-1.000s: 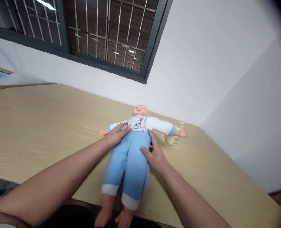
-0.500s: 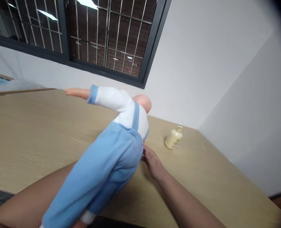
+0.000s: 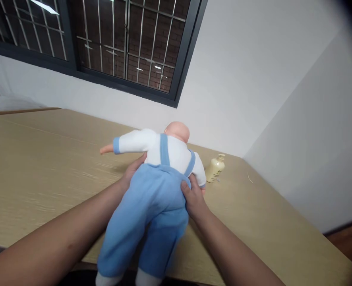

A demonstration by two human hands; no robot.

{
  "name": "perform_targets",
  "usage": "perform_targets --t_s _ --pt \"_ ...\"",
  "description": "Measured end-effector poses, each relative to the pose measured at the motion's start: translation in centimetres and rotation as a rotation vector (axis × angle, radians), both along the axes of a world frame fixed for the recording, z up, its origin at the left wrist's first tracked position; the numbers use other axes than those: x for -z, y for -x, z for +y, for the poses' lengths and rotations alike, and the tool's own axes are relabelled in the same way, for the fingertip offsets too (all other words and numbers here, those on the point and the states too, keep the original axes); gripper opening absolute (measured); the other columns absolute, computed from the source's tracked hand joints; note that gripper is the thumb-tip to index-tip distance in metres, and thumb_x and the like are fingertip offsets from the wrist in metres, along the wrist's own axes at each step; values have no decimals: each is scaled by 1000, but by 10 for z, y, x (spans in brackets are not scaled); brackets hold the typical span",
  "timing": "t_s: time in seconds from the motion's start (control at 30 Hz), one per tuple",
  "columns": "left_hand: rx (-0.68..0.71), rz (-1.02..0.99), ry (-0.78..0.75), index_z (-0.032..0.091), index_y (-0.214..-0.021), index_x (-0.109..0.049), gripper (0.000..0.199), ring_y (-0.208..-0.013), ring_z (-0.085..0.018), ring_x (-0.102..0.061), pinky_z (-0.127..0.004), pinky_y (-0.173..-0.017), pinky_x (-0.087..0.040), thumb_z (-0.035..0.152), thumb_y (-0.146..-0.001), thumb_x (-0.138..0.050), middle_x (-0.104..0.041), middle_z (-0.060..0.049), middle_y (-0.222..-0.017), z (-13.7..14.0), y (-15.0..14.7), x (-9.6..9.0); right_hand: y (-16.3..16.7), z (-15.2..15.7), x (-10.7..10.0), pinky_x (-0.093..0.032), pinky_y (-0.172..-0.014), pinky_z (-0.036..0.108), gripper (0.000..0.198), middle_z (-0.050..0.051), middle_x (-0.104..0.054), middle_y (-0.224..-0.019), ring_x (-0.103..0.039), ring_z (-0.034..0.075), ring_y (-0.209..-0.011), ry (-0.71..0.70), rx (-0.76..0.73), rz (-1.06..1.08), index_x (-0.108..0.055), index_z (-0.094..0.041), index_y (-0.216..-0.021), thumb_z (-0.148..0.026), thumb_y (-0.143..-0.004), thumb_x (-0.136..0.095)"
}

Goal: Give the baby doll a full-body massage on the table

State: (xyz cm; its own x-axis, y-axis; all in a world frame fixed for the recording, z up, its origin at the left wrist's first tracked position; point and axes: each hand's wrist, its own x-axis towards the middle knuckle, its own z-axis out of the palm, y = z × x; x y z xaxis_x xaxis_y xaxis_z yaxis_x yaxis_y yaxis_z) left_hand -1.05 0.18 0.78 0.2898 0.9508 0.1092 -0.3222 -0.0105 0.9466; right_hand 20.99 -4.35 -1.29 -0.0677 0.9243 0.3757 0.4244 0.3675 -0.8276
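Observation:
A baby doll (image 3: 161, 182) in a white top and blue overalls is held over the table, its back toward me and its bald head pointing away. My left hand (image 3: 134, 169) grips the doll's left side at the waist, its fingers partly hidden beneath the body. On the other side, my right hand (image 3: 194, 196) is closed round the waist, thumb on the blue cloth. One doll arm stretches out to the left; the other hangs near my right hand. The white-socked feet reach the bottom edge of the view.
A pale yellow pump bottle (image 3: 215, 169) stands on the wooden table (image 3: 253, 214), right of the doll. A thin pale strip (image 3: 250, 178) lies farther right. Behind the table are a white wall (image 3: 232, 79) and a barred window (image 3: 128, 43).
The doll has turned from lying sideways to back-up, and its outstretched arm has dropped. My left hand has come into view at its side; my right hand now grips the waist.

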Motion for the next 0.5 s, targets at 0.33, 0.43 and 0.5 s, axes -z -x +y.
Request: perform_targets --t_s 0.33,0.43,0.5 --pt "274 25 245 17 -121 -65 59 -114 -39 -66 -52 -97 -52 53 -75 -74 -75 -16 -108 7 5 17 -10 20 8 -40 -108 41 51 8 -64 -128 -55 28 -124 73 13 3 -58 -22 -123 -62 -91 -51" --pt "238 53 247 19 -122 -64 62 -111 -37 -67 -50 -97 -53 48 -70 -81 -75 -15 -110 11 4 21 -11 24 16 -40 -108 42 50 9 -65 -126 -56 28 -124 89 20 -14 -58 -21 -121 -61 -91 -52" --pt "231 99 226 19 -122 -65 61 -111 -36 -68 -48 -97 -53 49 -71 -80 -74 -16 -112 12 3 23 -11 25 19 -41 -107 43 50 9 -66 -125 -57 28 -122 118 34 -28 -59 -22 -120 -62 -90 -53"
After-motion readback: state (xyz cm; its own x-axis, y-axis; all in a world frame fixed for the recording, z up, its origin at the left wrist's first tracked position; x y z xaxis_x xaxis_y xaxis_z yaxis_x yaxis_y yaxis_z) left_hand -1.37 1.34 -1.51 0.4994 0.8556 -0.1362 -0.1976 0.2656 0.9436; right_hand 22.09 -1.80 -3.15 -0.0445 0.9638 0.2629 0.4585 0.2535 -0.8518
